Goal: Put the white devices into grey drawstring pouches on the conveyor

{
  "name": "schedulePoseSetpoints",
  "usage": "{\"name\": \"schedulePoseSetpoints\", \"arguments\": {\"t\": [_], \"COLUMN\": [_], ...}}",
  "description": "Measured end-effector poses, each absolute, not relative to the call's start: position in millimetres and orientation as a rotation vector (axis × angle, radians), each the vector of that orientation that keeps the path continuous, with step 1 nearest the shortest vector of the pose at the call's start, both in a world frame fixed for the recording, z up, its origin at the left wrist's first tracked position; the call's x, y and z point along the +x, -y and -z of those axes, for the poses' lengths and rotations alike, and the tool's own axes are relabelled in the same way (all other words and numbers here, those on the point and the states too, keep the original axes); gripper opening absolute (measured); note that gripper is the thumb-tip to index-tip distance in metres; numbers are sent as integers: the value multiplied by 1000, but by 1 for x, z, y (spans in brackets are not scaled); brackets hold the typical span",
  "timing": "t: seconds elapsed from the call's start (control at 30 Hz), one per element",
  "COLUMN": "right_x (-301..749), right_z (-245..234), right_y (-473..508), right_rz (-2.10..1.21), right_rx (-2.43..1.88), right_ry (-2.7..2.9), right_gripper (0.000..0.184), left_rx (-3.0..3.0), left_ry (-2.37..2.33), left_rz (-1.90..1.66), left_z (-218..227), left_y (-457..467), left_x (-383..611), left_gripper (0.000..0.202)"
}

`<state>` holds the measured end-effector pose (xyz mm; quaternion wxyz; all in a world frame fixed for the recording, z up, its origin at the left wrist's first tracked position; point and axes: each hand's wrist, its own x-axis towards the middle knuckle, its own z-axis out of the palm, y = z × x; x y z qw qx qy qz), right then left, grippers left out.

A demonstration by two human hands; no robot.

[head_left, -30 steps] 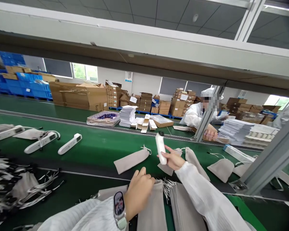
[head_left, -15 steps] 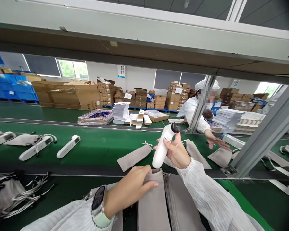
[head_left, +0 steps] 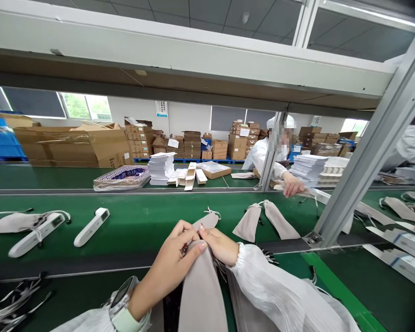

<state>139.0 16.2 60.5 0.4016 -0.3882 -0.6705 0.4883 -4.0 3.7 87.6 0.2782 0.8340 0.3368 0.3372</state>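
Note:
A grey cloth pouch hangs upright in front of me with its top end between my hands. My left hand is closed on its upper edge, thumb on the near side. My right hand is closed at the same edge, its thumb beside my left fingers; its other fingers are mostly hidden. The white handheld device with a black tip is out of sight; whether it is inside the pouch I cannot tell. Behind my hands lies another grey pouch on the green belt. A stack of grey pouches is below my right sleeve.
On the belt to the left are white devices and a corded pouch. Two pouches lie to the right. A metal post slants across the right side. A co-worker's hand reaches over the belt. Loose cords lie lower left.
My right hand has come down and left to the pouch's mouth, and the white device it held no longer shows. The pouch is raised off the stack. The view has shifted right.

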Motion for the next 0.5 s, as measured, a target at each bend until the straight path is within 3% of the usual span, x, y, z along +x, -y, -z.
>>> {"name": "schedulePoseSetpoints", "arguments": {"t": [0.2,0.33,0.4,0.5], "right_x": [129,122,127,157], "right_z": [-65,-60,-59,-63], "right_y": [-1,5,3,-11], "right_rz": [-1572,-1613,-1312,-495], "right_rx": [-1224,-1214,-1176,-1177], "right_ry": [1440,1531,1697,1813], "right_gripper": [75,74,67,51], "left_rx": [2184,2212,2239,2247], "left_ry": [-884,-881,-915,-1074], "left_rz": [-925,-844,-821,-670], "left_z": [-91,-92,-92,-98], "left_y": [-8,-16,-17,-5], "left_x": [-7,-9,-12,-17], "left_gripper": [25,28,28,29]}}
